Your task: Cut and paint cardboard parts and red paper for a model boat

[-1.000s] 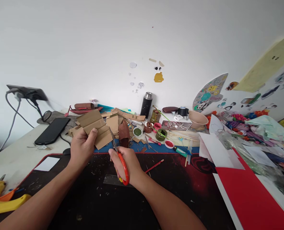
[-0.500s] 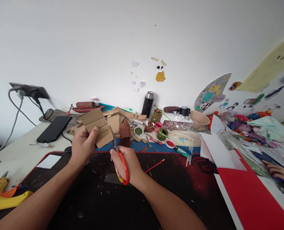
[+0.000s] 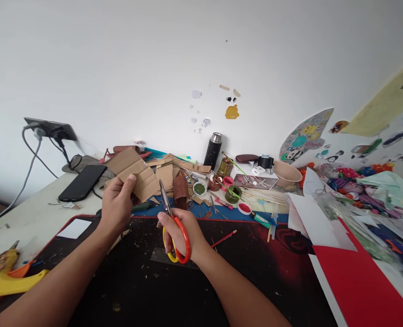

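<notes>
My left hand (image 3: 117,200) pinches a creased piece of brown cardboard (image 3: 128,168) by its lower edge, thumb on the near face. To its right, my right hand (image 3: 184,231) is closed around the red and yellow handles of a pair of scissors (image 3: 165,200). The blades point up and away, close together, just right of the cardboard and apart from it. Beneath my right hand a clear ruler (image 3: 159,255) lies on the black mat (image 3: 147,290).
A phone (image 3: 82,182) lies at the left, a yellow glue gun (image 3: 14,284) nearer. Along the back are cardboard scraps, open paint pots (image 3: 233,194) and a black flask (image 3: 213,152). Red card (image 3: 354,277) and white sheets lie right, beside a red pencil (image 3: 224,238).
The cardboard has tilted and moved left, away from the scissors, whose blades have come off its right edge. The view has shifted slightly left. Another person's hand at the far right is out of view.
</notes>
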Motion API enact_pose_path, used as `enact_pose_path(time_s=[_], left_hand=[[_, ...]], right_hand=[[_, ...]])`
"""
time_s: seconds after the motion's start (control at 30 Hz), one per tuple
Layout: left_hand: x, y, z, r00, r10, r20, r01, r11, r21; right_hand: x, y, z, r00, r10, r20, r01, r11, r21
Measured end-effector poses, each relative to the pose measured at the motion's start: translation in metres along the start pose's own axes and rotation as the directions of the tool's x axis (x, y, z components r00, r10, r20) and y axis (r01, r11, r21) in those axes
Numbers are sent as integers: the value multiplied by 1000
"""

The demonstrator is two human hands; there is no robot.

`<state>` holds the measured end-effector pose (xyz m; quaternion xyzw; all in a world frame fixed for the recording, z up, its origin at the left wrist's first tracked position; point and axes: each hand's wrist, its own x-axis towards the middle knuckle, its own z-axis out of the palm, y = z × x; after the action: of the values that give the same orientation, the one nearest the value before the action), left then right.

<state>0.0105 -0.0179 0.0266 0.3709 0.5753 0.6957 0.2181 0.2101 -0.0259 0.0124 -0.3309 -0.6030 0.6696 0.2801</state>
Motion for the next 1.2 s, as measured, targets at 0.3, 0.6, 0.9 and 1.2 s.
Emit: enact_pose_path(time_s=[0.3,0.6,0.9,1.2], left_hand=[[22,6,-1,991,-137,-9,127,938,-323],[11,-2,1,958,-185,219,235,944,-229],[-4,2,6,841,-179,511,218,976,-18],[5,16,-2,901,-133,414,160,987,-32]], right_hand=[[7,3,-1,984,86,157,-106,986,126],[9,-7,-8,999,25,-27,-18,971,238],[14,3,-12,983,-10,-184,43,984,172],[10,0,-10,998,12,-59,-6,996,91]])
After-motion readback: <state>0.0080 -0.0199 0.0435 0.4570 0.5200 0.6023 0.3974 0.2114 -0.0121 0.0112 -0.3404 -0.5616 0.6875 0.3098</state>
